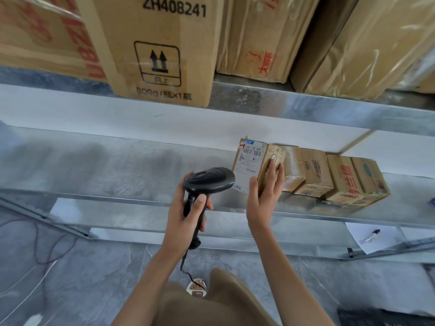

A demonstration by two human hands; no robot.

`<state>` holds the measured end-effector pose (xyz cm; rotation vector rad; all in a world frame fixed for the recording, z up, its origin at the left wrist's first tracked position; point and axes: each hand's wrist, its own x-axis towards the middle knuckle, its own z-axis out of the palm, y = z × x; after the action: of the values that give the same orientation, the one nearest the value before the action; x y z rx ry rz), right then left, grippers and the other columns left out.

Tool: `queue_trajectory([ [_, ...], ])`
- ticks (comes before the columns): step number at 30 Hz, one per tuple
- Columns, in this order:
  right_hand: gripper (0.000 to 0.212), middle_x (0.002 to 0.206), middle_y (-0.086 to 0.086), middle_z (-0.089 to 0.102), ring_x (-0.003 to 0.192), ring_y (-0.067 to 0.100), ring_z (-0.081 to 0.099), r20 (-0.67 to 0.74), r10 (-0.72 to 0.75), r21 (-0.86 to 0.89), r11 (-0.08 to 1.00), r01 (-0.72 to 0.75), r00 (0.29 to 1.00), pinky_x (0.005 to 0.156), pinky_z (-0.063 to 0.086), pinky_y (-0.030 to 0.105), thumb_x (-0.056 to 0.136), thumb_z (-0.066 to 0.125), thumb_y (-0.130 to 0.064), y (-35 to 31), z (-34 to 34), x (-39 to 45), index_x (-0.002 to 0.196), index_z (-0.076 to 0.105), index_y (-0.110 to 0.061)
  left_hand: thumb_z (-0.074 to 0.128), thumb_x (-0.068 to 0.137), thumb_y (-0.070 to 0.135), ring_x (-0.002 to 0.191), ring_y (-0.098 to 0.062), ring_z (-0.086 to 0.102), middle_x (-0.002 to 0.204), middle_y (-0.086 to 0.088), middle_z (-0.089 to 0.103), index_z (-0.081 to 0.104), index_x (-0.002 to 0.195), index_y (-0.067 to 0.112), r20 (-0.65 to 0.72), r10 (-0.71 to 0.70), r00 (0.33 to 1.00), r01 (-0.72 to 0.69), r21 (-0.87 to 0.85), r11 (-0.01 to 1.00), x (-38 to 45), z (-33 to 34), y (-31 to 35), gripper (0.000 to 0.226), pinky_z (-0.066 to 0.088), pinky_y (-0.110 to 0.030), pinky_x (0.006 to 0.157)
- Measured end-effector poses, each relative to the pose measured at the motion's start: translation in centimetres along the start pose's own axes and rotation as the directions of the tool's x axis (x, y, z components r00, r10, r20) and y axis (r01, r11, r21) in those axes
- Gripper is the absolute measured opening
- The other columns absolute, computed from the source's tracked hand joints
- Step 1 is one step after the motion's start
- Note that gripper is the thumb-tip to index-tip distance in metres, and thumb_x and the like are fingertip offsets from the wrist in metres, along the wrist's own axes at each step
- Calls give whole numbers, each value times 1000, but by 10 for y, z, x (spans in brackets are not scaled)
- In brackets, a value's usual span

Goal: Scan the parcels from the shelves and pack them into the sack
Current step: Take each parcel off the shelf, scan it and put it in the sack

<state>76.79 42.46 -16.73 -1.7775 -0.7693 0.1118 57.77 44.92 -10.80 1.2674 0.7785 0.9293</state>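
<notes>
So, status at the shelf:
left hand: left hand (186, 208) grips the handle of the black scanner (207, 184), fingers (199, 205) curled round the grip, thumb lying along it near the orange trigger; scanner head points toward the label on the parcel.
scanner cable: cable (186, 267) runs down from the handle base toward the floor.
right hand: right hand (264, 196) is on the labelled parcel (254, 163); fingers straight and close together, laid flat on its taped brown side, thumb apart on the edge of the labelled face. Not curled round it.
labelled parcel: stands on the lower shelf (117, 165), at the left end of the row, white shipping label with barcode facing left toward the scanner.
row: more small boxes (329, 177) stand side by side, touching, to the right of that parcel on the same shelf.
upper shelf: upper shelf (306, 102) carries big cartons; one carton (160, 48) shows "ZH408241" and up-arrows, others (353, 43) are wrapped in clear tape.
floor: grey floor (94, 278); sheet of paper (372, 238) with a marker on it at lower right; red wire (47, 243) at left.
person: olive shorts and one shoe (196, 288) visible below.
sack: can't tell where it is.
</notes>
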Motion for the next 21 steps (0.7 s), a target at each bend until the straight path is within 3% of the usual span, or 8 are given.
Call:
queue_trajectory([
  [6,60,165,-15,8,152,21,11,1,9,10,1000,-9,1000,116,28,61,97,43,-47,1,-4,-2,154,26,-42,57,90,49,54,-26,48,83,-11,63,43,142,25,-6,-12,1000,12,8,1000,0,3,-3,59,44,-33,47],
  [12,60,164,-18,7,150,11,12,-23,56,14,998,-56,998,116,30,58,96,43,-47,-2,-17,-5,153,26,-45,57,91,48,54,-27,49,85,-10,64,39,146,23,2,-12,1000,12,6,1000,1,10,-4,64,46,-32,48],
  [21,62,163,-16,10,149,13,17,-171,83,47,996,-76,982,114,35,58,96,43,-48,-4,-81,6,155,27,-38,52,101,28,48,-28,46,84,-12,64,43,142,22,90,-7,996,8,-16,1000,15,66,-3,42,45,-30,44],
])
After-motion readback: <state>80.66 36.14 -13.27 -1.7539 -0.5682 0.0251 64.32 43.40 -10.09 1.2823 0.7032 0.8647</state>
